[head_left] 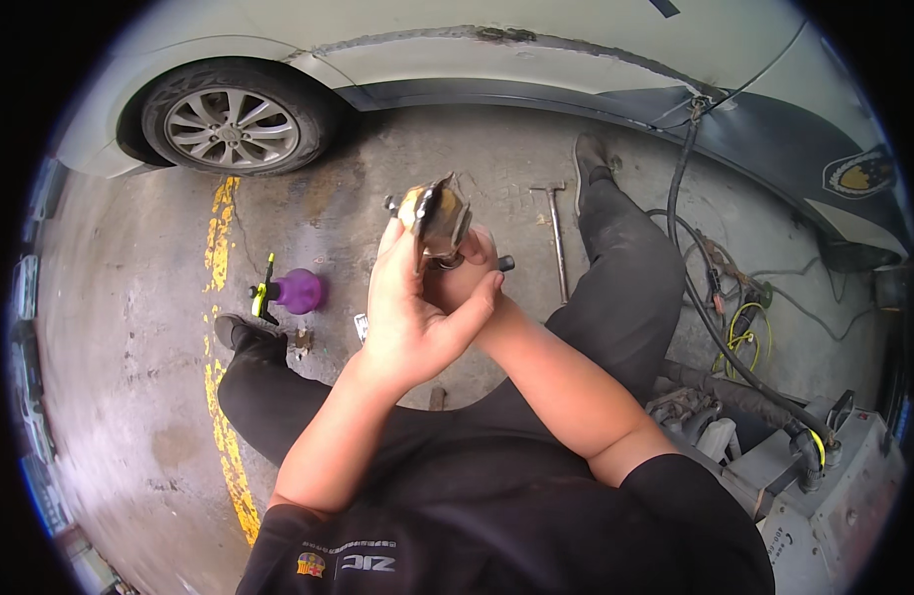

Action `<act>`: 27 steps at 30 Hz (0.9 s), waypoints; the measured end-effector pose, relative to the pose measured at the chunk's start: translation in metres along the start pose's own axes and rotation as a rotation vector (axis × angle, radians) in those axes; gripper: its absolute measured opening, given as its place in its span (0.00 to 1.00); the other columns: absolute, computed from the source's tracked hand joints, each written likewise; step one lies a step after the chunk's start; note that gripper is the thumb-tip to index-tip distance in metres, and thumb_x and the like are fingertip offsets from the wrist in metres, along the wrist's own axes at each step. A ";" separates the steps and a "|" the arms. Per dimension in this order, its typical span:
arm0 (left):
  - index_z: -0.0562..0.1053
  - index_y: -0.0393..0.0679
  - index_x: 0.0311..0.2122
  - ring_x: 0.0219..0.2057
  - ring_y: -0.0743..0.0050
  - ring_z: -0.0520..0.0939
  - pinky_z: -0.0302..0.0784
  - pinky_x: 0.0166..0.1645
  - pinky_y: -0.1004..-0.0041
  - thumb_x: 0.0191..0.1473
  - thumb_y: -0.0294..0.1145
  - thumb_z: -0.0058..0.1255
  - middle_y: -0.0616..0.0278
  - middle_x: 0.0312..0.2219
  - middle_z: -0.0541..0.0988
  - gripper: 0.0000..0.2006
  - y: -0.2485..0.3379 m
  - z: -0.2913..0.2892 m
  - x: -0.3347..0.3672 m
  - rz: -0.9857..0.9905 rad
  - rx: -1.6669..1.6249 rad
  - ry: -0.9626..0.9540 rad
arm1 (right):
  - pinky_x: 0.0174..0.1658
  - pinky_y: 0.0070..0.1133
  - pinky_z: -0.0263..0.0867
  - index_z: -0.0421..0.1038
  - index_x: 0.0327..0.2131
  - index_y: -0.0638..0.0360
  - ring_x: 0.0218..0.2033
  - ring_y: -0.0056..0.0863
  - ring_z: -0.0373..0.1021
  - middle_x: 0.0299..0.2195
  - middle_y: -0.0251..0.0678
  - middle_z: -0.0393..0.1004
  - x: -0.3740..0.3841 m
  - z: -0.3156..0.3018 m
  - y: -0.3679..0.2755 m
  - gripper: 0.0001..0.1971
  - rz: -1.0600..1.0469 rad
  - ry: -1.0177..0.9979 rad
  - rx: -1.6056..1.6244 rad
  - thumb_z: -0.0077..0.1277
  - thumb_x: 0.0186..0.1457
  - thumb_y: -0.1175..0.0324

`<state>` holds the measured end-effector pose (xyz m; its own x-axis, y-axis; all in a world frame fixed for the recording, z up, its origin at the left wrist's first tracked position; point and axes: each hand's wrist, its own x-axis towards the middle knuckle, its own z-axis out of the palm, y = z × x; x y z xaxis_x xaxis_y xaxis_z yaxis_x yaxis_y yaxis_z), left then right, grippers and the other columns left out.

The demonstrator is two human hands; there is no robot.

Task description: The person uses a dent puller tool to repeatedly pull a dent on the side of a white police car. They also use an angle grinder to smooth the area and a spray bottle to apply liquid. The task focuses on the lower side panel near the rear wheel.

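Note:
Above my lap, both hands are raised around a shiny, box-shaped metal part (442,223) with worn edges and a yellowish face. It looks like a clamp or bracket, but its exact kind is unclear. My left hand (405,307) grips its near left side, with the thumb stretched across to the right. Partly behind it, my right hand (472,278) closes on the lower right of the part, most of its fingers hidden. A short dark rod end (506,263) sticks out beside the right hand. A small bolt end (390,204) shows at the upper left.
Ahead stands a pale car with a wheel (234,124) and a scraped seam (506,36). A purple spray bottle (300,292), a small metal piece (299,343) and a T-handled bar (558,243) are on the floor. Right are a dark hose (683,178), cables and a grey machine (834,496).

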<state>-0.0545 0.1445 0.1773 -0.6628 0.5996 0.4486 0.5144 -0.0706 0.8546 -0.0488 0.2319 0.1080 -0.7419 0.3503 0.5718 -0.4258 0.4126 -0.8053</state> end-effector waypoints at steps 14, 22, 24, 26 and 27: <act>0.65 0.41 0.34 0.52 0.62 0.73 0.64 0.62 0.62 0.76 0.35 0.37 0.61 0.34 0.71 0.15 -0.082 -0.005 -0.006 -0.184 -0.078 0.123 | 0.33 0.41 0.75 0.78 0.30 0.50 0.30 0.53 0.79 0.26 0.47 0.80 -0.008 0.015 0.044 0.11 0.338 -0.084 -0.038 0.53 0.62 0.58; 0.63 0.42 0.34 0.43 0.68 0.73 0.67 0.55 0.66 0.76 0.36 0.37 0.62 0.29 0.68 0.15 -0.085 0.000 -0.014 -0.301 -0.154 -0.013 | 0.49 0.41 0.70 0.75 0.45 0.55 0.47 0.49 0.76 0.42 0.49 0.80 -0.027 -0.007 0.018 0.13 0.471 -0.128 0.085 0.51 0.63 0.59; 0.64 0.40 0.35 0.41 0.70 0.72 0.67 0.58 0.64 0.76 0.36 0.38 0.59 0.31 0.73 0.14 -0.089 -0.002 -0.021 -0.315 -0.120 0.006 | 0.58 0.40 0.66 0.74 0.48 0.56 0.56 0.46 0.71 0.50 0.49 0.77 -0.030 -0.020 0.011 0.16 0.392 -0.239 -0.163 0.54 0.60 0.60; 0.63 0.41 0.35 0.42 0.69 0.72 0.67 0.62 0.62 0.75 0.37 0.38 0.60 0.31 0.71 0.14 -0.092 -0.012 -0.024 -0.169 -0.059 -0.032 | 0.64 0.37 0.55 0.72 0.49 0.66 0.60 0.43 0.62 0.53 0.46 0.68 -0.040 -0.042 -0.008 0.25 0.535 -0.475 -0.428 0.63 0.53 0.59; 0.62 0.42 0.36 0.39 0.69 0.73 0.66 0.65 0.60 0.76 0.37 0.38 0.61 0.30 0.69 0.13 -0.094 -0.018 -0.026 -0.192 -0.072 -0.053 | 0.63 0.37 0.56 0.71 0.49 0.63 0.60 0.43 0.62 0.53 0.45 0.67 -0.051 -0.059 -0.021 0.24 0.474 -0.387 -0.443 0.64 0.52 0.61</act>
<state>-0.0952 0.1217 0.0901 -0.7144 0.6484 0.2631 0.3402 -0.0068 0.9403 0.0288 0.2547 0.1052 -0.9575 0.2878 0.0184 0.1714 0.6194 -0.7662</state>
